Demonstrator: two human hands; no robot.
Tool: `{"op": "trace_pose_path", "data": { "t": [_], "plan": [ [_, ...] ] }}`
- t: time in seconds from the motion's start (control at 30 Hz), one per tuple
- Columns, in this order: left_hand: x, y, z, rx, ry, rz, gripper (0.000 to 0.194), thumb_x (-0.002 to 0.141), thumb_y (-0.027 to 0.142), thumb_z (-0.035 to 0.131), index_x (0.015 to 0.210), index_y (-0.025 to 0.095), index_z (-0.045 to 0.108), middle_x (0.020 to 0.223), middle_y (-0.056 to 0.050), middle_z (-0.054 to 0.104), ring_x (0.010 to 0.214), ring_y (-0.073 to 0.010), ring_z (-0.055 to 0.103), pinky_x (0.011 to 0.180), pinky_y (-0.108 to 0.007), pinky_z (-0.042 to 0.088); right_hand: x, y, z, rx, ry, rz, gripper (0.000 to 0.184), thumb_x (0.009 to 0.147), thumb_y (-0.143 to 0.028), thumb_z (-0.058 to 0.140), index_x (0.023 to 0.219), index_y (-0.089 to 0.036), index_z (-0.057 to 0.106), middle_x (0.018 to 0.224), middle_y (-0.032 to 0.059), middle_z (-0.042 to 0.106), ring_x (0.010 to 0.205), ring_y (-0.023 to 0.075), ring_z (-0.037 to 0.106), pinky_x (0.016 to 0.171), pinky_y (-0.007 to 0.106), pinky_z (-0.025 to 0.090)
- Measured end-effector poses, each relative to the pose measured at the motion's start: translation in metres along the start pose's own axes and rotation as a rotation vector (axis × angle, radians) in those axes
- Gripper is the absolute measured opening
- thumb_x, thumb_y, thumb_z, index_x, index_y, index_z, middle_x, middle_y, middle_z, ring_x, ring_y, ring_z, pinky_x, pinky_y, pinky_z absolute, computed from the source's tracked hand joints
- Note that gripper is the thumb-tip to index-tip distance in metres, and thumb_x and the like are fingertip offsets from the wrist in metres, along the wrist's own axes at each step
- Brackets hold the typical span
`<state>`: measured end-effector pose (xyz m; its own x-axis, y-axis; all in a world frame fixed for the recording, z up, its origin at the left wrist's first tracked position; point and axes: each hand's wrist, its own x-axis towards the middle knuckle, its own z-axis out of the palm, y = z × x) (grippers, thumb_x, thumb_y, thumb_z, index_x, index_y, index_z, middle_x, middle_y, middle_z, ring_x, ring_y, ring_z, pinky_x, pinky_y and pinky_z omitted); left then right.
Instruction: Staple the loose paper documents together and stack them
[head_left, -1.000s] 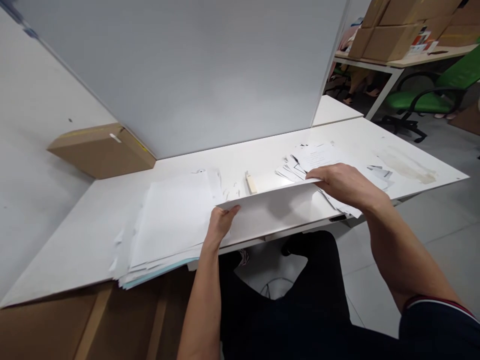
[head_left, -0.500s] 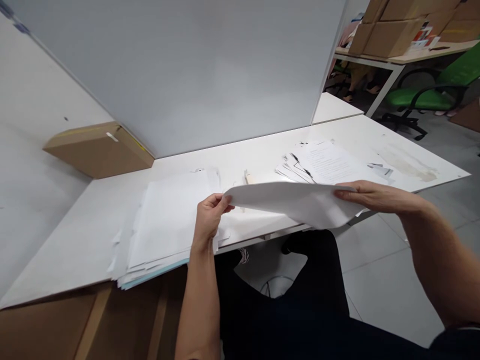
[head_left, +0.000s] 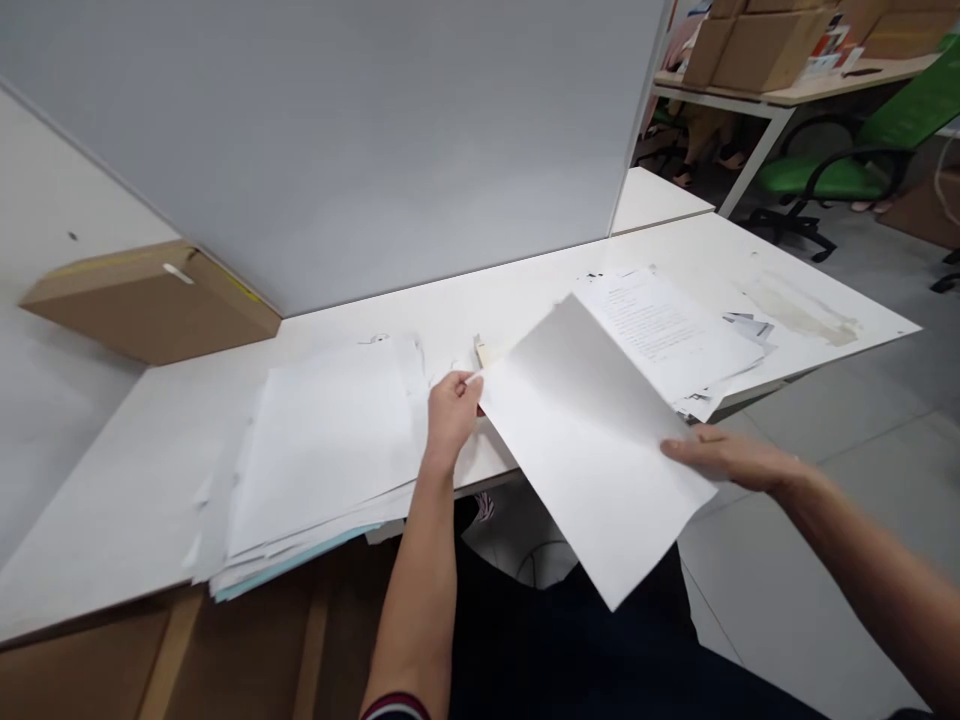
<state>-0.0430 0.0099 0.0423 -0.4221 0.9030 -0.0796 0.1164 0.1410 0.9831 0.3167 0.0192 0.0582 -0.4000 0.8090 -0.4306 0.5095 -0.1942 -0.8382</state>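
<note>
A blank white sheet of paper (head_left: 592,430) is stretched between my hands, tilted over the table's front edge. My left hand (head_left: 454,410) pinches its left corner between thumb and fingers. On the right edge, my right hand (head_left: 709,458) grips the sheet, thumb on top and most fingers hidden beneath or blurred. Left of my left hand lies a stack of white paper (head_left: 330,440) with a light-blue sheet near the bottom. Printed pages (head_left: 645,320) lie beyond the held sheet, to the right. Behind my left hand, a small pale wooden piece (head_left: 484,352) is partly covered by the sheet.
A cardboard box (head_left: 157,305) stands at the back left against a tall grey-white panel (head_left: 420,150). Small grey paper scraps (head_left: 748,325) lie on the white table (head_left: 810,270). Farther right are a green chair (head_left: 832,175) and a second table with boxes (head_left: 769,50).
The sheet went from standing edge-on to lying tilted with its face toward me. My right hand moved right and down along it; my left hand keeps its corner.
</note>
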Motion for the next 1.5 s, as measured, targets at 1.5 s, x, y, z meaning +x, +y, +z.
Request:
{"op": "trace_pose_path", "data": {
  "t": [1.5],
  "plan": [
    [-0.003, -0.035, 0.023, 0.911, 0.011, 0.147, 0.049, 0.086, 0.032, 0.045, 0.134, 0.034, 0.043, 0.096, -0.006, 0.059, 0.081, -0.0212, 0.056, 0.070, -0.034, 0.044, -0.003, 0.051, 0.063, 0.571, -0.136, 0.369, 0.032, 0.076, -0.044, 0.068, 0.082, -0.013, 0.065, 0.079, 0.0089, 0.071, 0.065, 0.0171, 0.064, 0.057, 0.025, 0.051]
  ]
}}
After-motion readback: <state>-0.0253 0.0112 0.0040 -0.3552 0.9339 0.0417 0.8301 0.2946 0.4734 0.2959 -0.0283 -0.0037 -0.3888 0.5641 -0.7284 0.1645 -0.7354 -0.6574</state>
